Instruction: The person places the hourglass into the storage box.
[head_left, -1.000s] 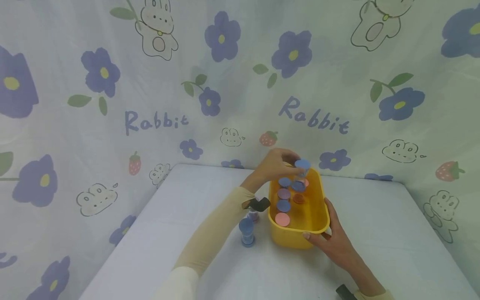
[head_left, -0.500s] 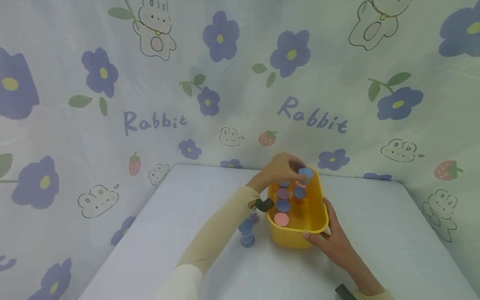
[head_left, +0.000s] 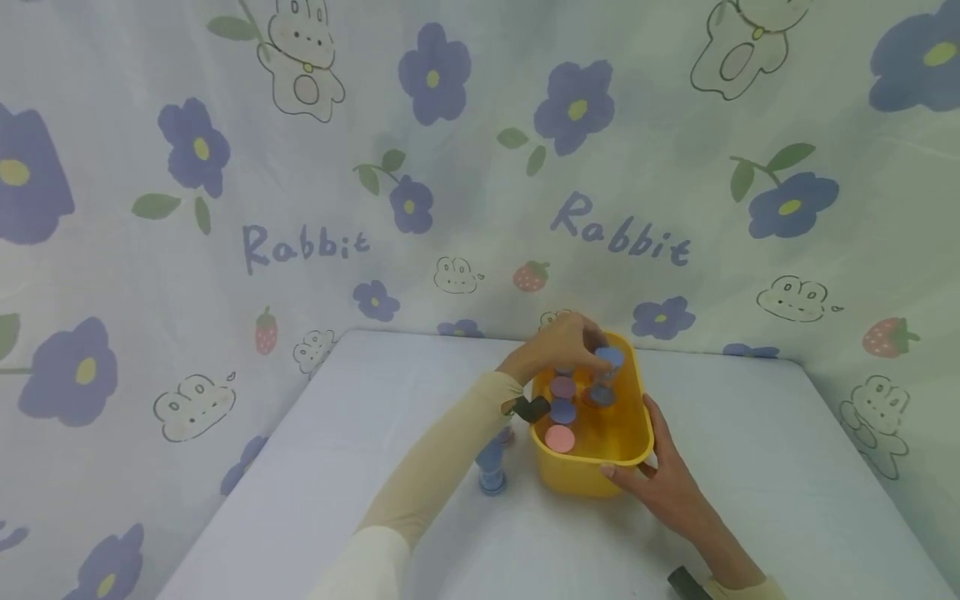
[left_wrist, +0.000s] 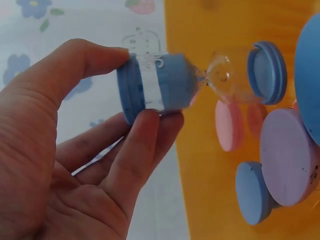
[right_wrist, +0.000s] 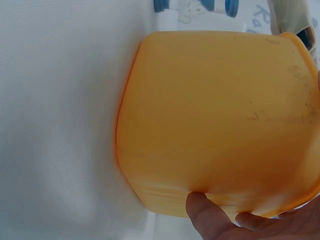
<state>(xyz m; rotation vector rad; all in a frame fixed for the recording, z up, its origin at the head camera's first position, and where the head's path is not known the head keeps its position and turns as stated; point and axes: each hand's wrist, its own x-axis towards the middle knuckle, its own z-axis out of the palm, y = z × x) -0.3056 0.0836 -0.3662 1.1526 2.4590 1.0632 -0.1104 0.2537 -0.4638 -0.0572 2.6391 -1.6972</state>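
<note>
My left hand [head_left: 564,343] pinches a blue hourglass [left_wrist: 175,82] by one end cap, between thumb and fingers. In the head view this hourglass hangs over the inside of the yellow bin [head_left: 573,479], its lower cap below rim level. Whether it touches the bin's floor I cannot tell. My right hand [head_left: 670,487] grips the bin's near right corner, with the thumb at the front and the fingers along the right side. Inside the bin, a pink-topped hourglass [head_left: 560,438], a blue-topped one [head_left: 563,411] and a purple-topped one [head_left: 563,387] line the left wall.
Left of the bin, a blue hourglass [head_left: 491,471] stands upright on the white table [head_left: 360,425]. Another hourglass [head_left: 507,435] behind it is mostly hidden by my left sleeve. A patterned cloth [head_left: 480,167] hangs behind the table.
My left hand has lowered the blue hourglass deeper into the bin and slightly nearer to me. The right hand keeps its hold on the corner.
</note>
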